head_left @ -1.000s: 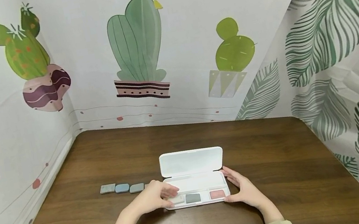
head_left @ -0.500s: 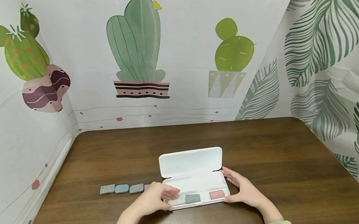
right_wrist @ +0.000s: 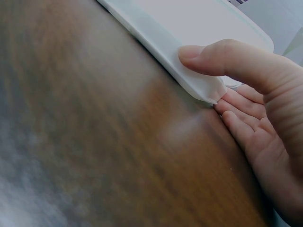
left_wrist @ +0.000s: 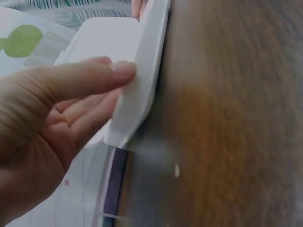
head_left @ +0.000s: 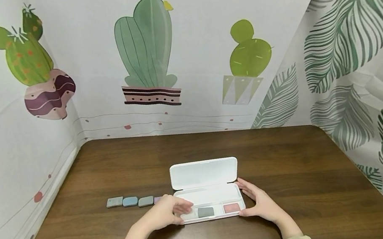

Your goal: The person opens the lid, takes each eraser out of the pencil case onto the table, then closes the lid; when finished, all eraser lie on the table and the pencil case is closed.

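Observation:
A white hinged case (head_left: 205, 195) lies on the table with its lid (head_left: 204, 173) up. In its front row sit a dark grey block (head_left: 205, 212) and a pink block (head_left: 232, 207). At the case's left end my left hand (head_left: 163, 212) has its thumb on the front wall and its fingers over the left compartment, covering most of a pale block there. My right hand (head_left: 261, 202) holds the right end, with its thumb (right_wrist: 203, 59) on the front wall and fingers round the side.
Left of the case, a row of small flat pieces rests on the wooden table (head_left: 323, 190): a grey-green one (head_left: 115, 202), a blue one (head_left: 130, 201), a grey one (head_left: 146, 201) and a purple one (head_left: 157, 200) partly behind my left hand. Printed cloth walls stand behind and beside the table.
My left thumb and fingers have shifted slightly right at the left compartment, and less of the pale block shows. The purple piece has become visible. My right hand and the case stay put.

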`<action>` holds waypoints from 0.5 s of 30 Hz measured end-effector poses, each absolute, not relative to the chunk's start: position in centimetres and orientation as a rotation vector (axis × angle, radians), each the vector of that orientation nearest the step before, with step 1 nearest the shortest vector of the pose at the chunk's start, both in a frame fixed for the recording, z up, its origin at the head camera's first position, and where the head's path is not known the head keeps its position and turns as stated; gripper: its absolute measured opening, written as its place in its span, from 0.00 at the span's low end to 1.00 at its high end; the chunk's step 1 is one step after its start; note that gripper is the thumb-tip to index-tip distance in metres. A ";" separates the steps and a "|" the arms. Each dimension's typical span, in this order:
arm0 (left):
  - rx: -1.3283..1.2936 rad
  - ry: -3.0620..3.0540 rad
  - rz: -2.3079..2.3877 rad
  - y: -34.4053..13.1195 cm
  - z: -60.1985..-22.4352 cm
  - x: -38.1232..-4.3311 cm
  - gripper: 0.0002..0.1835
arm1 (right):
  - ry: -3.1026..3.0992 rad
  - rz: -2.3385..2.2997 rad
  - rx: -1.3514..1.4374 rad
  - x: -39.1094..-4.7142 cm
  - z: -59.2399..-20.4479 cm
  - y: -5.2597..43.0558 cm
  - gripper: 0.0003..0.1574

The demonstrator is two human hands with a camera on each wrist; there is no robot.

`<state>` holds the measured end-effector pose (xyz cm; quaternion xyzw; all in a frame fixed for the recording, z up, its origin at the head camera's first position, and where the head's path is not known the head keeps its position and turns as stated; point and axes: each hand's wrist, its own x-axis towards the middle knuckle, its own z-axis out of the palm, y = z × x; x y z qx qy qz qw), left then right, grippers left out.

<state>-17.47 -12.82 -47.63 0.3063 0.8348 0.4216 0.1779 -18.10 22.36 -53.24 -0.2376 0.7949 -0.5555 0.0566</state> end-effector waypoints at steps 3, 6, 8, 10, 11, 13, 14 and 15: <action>0.853 2.372 1.173 -12.7 -47.4 -17.5 0.23 | 2.411 -1.686 -0.717 -18.1 -53.2 22.4 0.60; 0.854 2.376 1.152 -12.5 -47.1 -17.4 0.23 | 2.413 -1.688 -0.717 -18.1 -53.2 22.4 0.60; 0.855 2.373 1.134 -12.4 -46.9 -17.4 0.22 | 2.411 -1.691 -0.718 -18.1 -53.2 22.4 0.60; 0.862 2.372 1.109 -12.3 -46.7 -17.3 0.22 | 2.409 -1.692 -0.719 -18.1 -53.2 22.4 0.60; 0.865 2.374 1.095 -12.3 -46.6 -17.3 0.22 | 2.408 -1.692 -0.718 -18.1 -53.2 22.4 0.60; 0.870 2.376 1.069 -12.2 -46.5 -17.3 0.22 | 2.407 -1.690 -0.716 -18.1 -53.2 22.4 0.60; 0.875 2.377 1.059 -12.2 -46.5 -17.3 0.22 | 2.408 -1.688 -0.714 -18.1 -53.2 22.4 0.60; 0.880 2.380 1.049 -12.2 -46.4 -17.3 0.22 | 2.409 -1.685 -0.710 -18.1 -53.2 22.4 0.60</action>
